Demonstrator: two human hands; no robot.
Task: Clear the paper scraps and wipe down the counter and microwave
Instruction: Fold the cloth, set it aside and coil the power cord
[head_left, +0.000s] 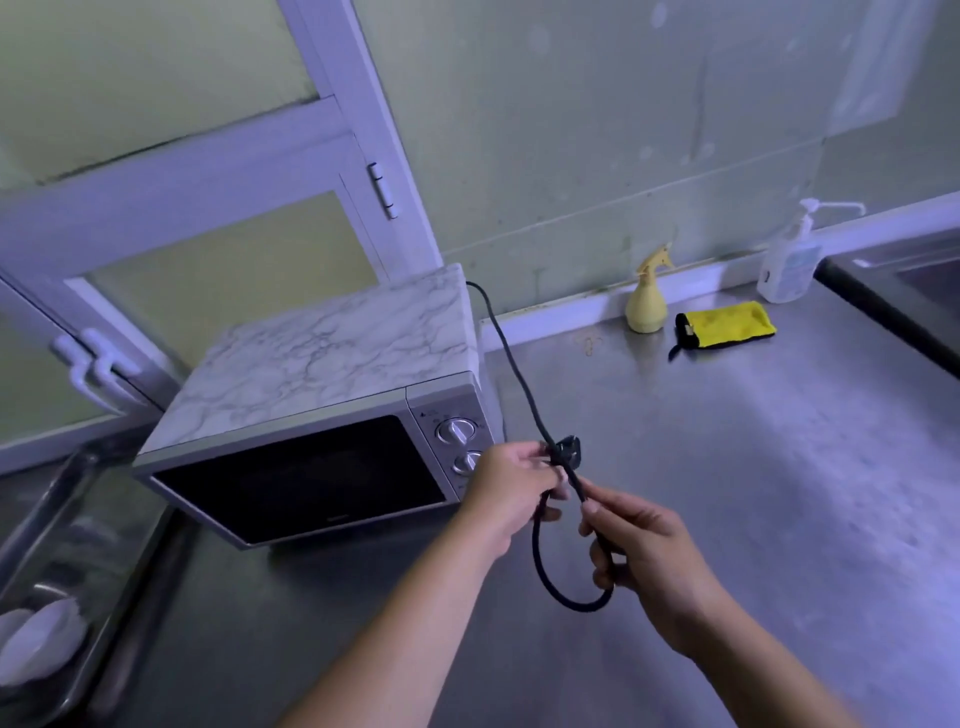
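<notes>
A silver microwave (322, 410) with a marble-patterned top and a dark door stands on the steel counter (753, 467), at the left. Its black power cord (511, 364) runs from the back corner down to my hands and loops below them. My left hand (511, 493) pinches the cord beside the black plug (569, 447). My right hand (644, 556) grips the cord lower down, just right of the left hand. A folded yellow cloth with a black edge (724, 325) lies on the counter near the back wall. No paper scraps are visible.
A yellow spray bottle (647, 301) stands left of the cloth, and a clear pump bottle (787, 265) to its right. A sink edge (893, 291) shows at far right. A metal tray with white dishes (41, 634) sits at lower left. A white-framed window is behind the microwave.
</notes>
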